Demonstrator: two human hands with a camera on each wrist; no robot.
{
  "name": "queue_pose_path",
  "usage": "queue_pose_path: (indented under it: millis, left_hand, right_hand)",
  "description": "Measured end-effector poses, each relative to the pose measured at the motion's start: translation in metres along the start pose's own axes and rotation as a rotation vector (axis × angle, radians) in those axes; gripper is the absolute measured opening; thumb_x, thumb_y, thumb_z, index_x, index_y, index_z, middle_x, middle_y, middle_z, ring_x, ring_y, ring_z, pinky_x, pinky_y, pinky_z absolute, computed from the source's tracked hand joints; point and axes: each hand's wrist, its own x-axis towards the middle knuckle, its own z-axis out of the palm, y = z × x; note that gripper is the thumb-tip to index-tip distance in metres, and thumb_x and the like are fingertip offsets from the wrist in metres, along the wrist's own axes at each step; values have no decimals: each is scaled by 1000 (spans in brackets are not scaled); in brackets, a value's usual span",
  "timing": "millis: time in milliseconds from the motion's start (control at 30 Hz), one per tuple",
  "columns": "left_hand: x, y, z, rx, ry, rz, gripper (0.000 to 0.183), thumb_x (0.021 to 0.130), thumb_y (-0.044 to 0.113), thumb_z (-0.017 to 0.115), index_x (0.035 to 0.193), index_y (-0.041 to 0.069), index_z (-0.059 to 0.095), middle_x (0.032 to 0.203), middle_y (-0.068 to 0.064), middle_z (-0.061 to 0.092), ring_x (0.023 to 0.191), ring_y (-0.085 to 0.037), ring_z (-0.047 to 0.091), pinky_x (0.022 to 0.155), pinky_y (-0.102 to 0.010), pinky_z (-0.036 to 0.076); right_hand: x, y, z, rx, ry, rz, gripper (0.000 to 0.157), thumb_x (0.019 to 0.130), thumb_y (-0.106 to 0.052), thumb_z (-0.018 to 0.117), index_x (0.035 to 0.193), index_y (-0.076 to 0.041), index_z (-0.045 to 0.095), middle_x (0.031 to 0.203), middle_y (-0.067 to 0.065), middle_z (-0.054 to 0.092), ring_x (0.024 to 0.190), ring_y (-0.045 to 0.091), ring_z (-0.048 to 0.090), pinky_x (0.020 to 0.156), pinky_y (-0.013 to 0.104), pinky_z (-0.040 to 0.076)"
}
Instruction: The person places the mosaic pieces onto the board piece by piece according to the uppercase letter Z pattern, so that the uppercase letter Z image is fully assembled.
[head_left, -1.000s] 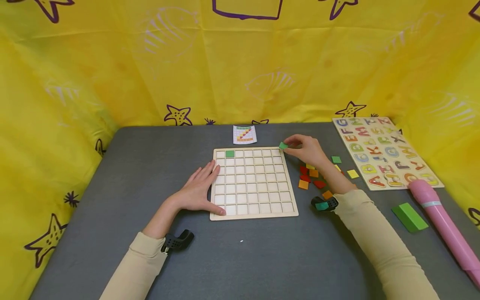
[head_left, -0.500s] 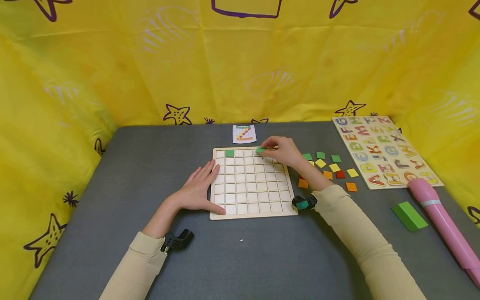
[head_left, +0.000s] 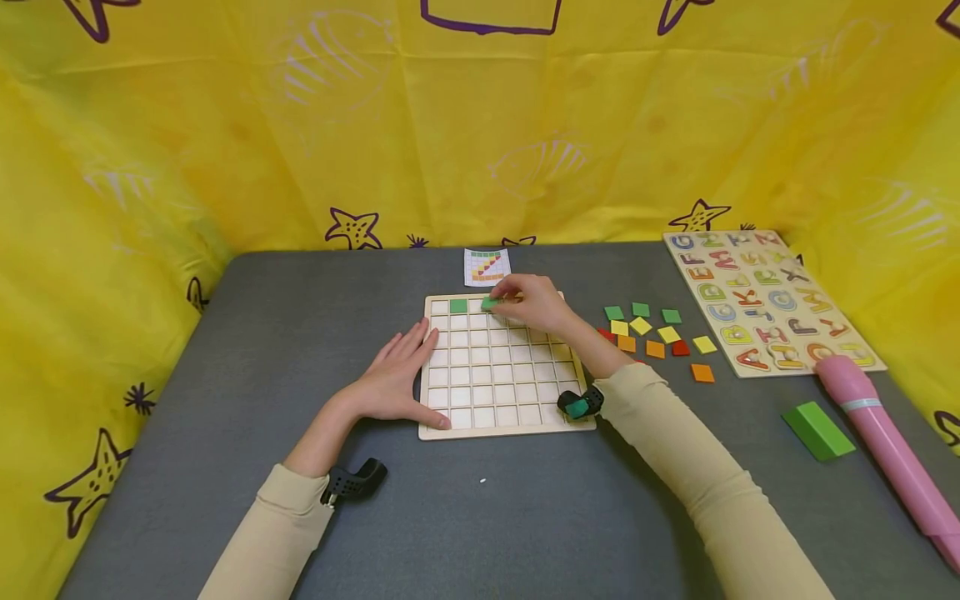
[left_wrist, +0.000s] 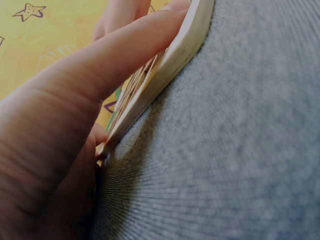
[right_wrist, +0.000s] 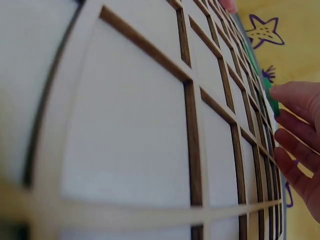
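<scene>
At the centre of the head view, a green tile [head_left: 489,304] is pinched by the right hand [head_left: 532,302] at the top row of the grid board [head_left: 504,357], whose left edge is touched by the outspread left hand [head_left: 390,383], and could be left askew if released between cells.

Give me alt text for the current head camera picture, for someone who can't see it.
A person's right hand pinches a green tile at the far row of a wooden grid board, while their left hand rests on its left edge. Loose colored tiles, a letter board, a green block and a pink microphone lie to the right.
</scene>
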Motion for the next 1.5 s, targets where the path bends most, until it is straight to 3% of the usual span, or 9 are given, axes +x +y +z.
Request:
queue_pose_path:
  millis: [200, 467, 1000, 1300, 1500]
  left_hand:
    - [-1, 0, 0, 4, 3, 1, 134, 64, 75, 73, 157, 7, 4, 163, -10, -10, 148, -20, -9, 117, -47, -1]
    - [0, -1, 0, 6, 3, 6, 134, 65, 74, 74, 157, 7, 3, 163, -10, -10, 148, -20, -10, 117, -47, -1]
    - [0, -1, 1, 6, 3, 4, 133, 65, 75, 72, 157, 7, 4, 163, -10, -9, 148, -21, -9, 117, -47, -1]
    - [1, 1, 1, 4, 6, 7, 134, 65, 73, 74, 157, 5, 5, 163, -12, -8, 149, -24, -7, 117, -49, 0]
    - [0, 0, 1, 23, 11, 7, 134, 64, 74, 74, 157, 6, 4, 163, -10, -9, 148, -20, -9, 117, -47, -1]
  right_hand:
    - [8, -5, 9, 17, -23, -33, 14, 88, -13, 73, 100, -5, 71, 96, 6, 68, 92, 21, 61, 83, 36, 49]
    - [15, -8, 13, -75, -46, -82, 13, 89, -11, 71, 101, -5, 72, 100, 7, 69, 94, 22, 61, 87, 37, 47]
    - [11, -8, 13, -92, -64, -120, 17, 91, -10, 69, 106, -4, 73, 103, 8, 70, 94, 24, 60, 84, 39, 47]
    - [0, -1, 3, -76, -43, -88, 20, 93, -13, 66, 110, -6, 72, 109, 8, 68, 103, 26, 59, 91, 41, 45]
    - [-12, 5, -10, -1, 2, -26, 19, 94, -13, 66, 110, -4, 72, 111, 10, 67, 103, 26, 57, 92, 41, 49]
